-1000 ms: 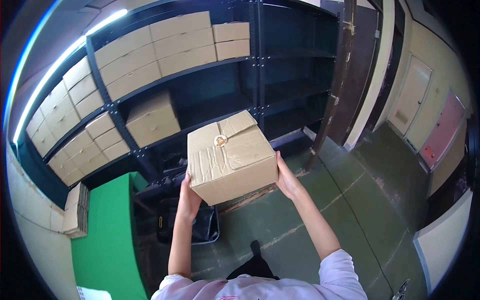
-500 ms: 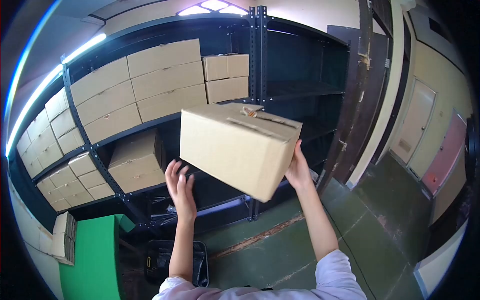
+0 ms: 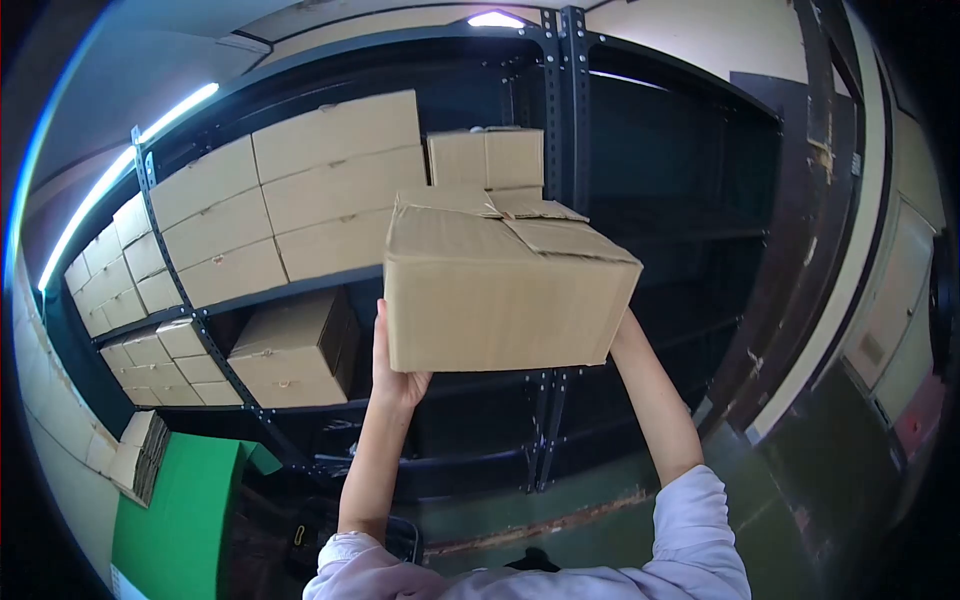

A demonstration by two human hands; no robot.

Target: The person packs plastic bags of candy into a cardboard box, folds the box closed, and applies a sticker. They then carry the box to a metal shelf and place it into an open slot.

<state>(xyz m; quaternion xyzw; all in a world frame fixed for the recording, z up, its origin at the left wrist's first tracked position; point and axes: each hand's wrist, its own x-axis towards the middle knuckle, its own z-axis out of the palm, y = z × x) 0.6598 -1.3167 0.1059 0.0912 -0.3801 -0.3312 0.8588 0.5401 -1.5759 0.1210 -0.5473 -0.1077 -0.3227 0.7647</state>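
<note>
I hold a brown cardboard box (image 3: 500, 290) up at chest height in front of a dark metal shelving unit (image 3: 560, 120). My left hand (image 3: 393, 365) grips its lower left edge. My right hand is hidden behind the box's right side; only the forearm (image 3: 655, 400) shows below it. The box's top flaps are loosely folded, one corner raised. Behind it on the upper shelf sit two small stacked boxes (image 3: 487, 158), beside several large stacked boxes (image 3: 300, 190).
A single box (image 3: 295, 350) sits on the middle shelf at left, with more stacks (image 3: 150, 320) further left. The right shelf bays (image 3: 680, 200) are dark and hold nothing visible. A green table (image 3: 180, 510) with flattened cardboard (image 3: 140, 455) stands lower left.
The box has risen and levelled out, now closer to the upper shelf. My left hand, which was off the box, grips its lower left edge again. The view has tilted upward.
</note>
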